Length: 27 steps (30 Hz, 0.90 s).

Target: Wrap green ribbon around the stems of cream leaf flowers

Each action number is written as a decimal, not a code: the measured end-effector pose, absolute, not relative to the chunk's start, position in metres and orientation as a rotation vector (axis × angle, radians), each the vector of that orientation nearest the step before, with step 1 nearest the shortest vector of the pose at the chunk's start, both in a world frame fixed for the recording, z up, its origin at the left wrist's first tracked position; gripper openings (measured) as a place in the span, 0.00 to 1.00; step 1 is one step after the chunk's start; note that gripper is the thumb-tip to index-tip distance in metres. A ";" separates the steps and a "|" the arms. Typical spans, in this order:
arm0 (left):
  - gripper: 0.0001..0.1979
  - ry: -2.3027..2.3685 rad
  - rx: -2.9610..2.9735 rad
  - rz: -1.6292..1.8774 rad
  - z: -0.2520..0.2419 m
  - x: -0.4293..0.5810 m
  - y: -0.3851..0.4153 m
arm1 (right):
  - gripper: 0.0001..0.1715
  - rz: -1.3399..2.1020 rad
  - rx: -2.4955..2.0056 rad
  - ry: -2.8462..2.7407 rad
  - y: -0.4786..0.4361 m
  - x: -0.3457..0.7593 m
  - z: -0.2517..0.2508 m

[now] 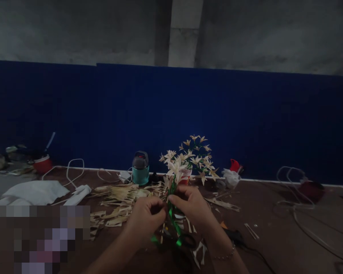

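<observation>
My right hand (190,201) is closed around the green stem of a handmade flower (176,169) with pale, pointed petals. My left hand (148,215) is beside the stem, fingertips pinched together; what lies between them is too dark to make out. Below the hands the green wrapped stem (175,226) runs down toward a pair of dark-handled scissors (188,240). Just behind, a bunch of similar flowers (202,161) stands in a red and white striped cup (185,177).
Dried pale husk pieces (117,198) spread across the brown table (274,236). A teal jar with a dark lid (140,169) stands near the blue panel (117,106). White plastic (34,192) lies left, a dark corded tool (236,236) right. A red tub (42,164) sits far left.
</observation>
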<state>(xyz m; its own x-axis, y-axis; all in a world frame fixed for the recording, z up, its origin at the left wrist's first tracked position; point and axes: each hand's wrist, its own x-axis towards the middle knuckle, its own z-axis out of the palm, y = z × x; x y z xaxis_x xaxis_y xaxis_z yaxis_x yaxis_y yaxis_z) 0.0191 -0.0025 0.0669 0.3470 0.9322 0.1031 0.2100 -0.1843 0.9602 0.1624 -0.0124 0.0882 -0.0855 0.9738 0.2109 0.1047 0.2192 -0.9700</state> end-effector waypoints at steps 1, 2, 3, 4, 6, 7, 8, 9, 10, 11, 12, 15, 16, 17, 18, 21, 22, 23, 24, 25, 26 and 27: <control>0.09 1.056 1.676 0.935 0.068 0.019 -0.004 | 0.04 1.010 -1.099 -1.456 -0.012 0.162 0.088; 0.09 1.057 1.707 0.931 0.069 0.018 -0.005 | 0.05 0.975 -1.109 -1.471 -0.012 0.162 0.088; 0.10 1.048 1.723 0.921 0.070 0.018 -0.006 | 0.05 0.942 -1.116 -1.486 -0.012 0.162 0.088; 0.10 1.035 1.729 0.906 0.072 0.018 -0.007 | 0.05 0.915 -1.123 -1.500 -0.011 0.162 0.088; 0.10 1.013 1.720 0.887 0.073 0.018 -0.006 | 0.06 0.876 -1.143 -1.518 -0.011 0.161 0.087; 0.10 1.010 1.716 0.882 0.072 0.018 -0.006 | 0.06 0.861 -1.153 -1.524 -0.011 0.161 0.087; 0.10 1.014 1.717 0.884 0.071 0.018 -0.005 | 0.06 0.846 -1.166 -1.527 -0.011 0.161 0.086; 0.11 1.021 1.720 0.891 0.070 0.019 -0.004 | 0.07 0.828 -1.182 -1.528 -0.011 0.160 0.086; 0.11 1.027 1.727 0.897 0.069 0.019 -0.003 | 0.07 0.807 -1.199 -1.528 -0.012 0.160 0.086; 0.11 1.035 1.730 0.905 0.067 0.019 -0.002 | 0.08 0.793 -1.212 -1.525 -0.012 0.159 0.085; 0.11 1.039 1.728 0.913 0.066 0.018 -0.001 | 0.08 0.797 -1.220 -1.515 -0.012 0.159 0.085; 0.09 1.008 1.643 0.917 0.066 0.016 -0.001 | 0.06 0.967 -1.169 -1.429 -0.012 0.161 0.087; 0.08 0.989 1.580 0.899 0.067 0.015 -0.001 | 0.04 1.074 -1.124 -1.382 -0.012 0.162 0.087; 0.08 0.968 1.506 0.876 0.069 0.015 -0.002 | 0.04 1.190 -1.071 -1.330 -0.012 0.164 0.088; 0.07 0.942 1.429 0.849 0.071 0.014 -0.003 | 0.06 1.299 -1.017 -1.278 -0.013 0.166 0.088; 0.09 0.849 1.226 0.796 0.075 0.014 -0.005 | 0.11 1.555 -0.878 -1.185 -0.014 0.171 0.088; 0.11 0.814 1.181 0.778 0.075 0.014 -0.006 | 0.12 1.616 -0.831 -1.191 -0.015 0.172 0.087; 0.12 0.784 1.146 0.762 0.075 0.014 -0.006 | 0.13 1.663 -0.781 -1.208 -0.016 0.173 0.087; 0.13 0.757 1.125 0.742 0.075 0.014 -0.006 | 0.13 1.696 -0.730 -1.223 -0.017 0.174 0.087; 0.14 0.736 1.117 0.724 0.075 0.014 -0.006 | 0.13 1.713 -0.685 -1.229 -0.017 0.174 0.086; 0.14 0.718 1.121 0.708 0.074 0.014 -0.006 | 0.12 1.714 -0.652 -1.221 -0.017 0.174 0.086; 0.14 0.708 1.135 0.700 0.074 0.014 -0.006 | 0.10 1.702 -0.634 -1.201 -0.018 0.174 0.086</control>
